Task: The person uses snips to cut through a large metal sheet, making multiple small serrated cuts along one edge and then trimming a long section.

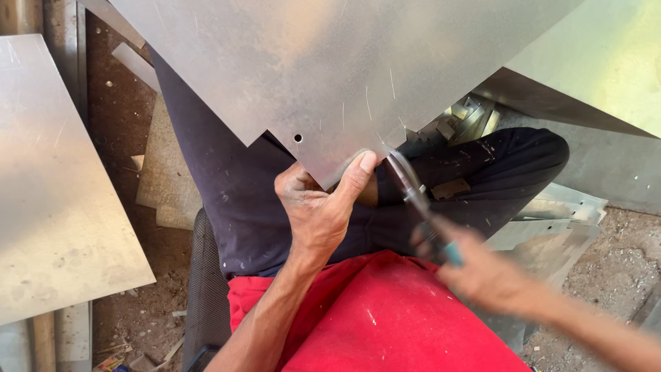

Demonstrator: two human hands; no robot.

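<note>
A large grey metal sheet (323,62) lies across my lap, with a small round hole near its notched lower edge. My left hand (320,207) pinches that lower corner, thumb on top of the metal. My right hand (482,272) is blurred and grips a pair of metal snips (413,196) with a blue handle. The blades meet the sheet's edge just right of my left thumb. I sit in dark trousers and a red shirt.
Another flat metal sheet (55,179) rests at the left. Cut metal scraps (551,220) pile at the right, near my knee. A folded sheet (599,62) stands at the upper right. The ground is bare dirt with debris.
</note>
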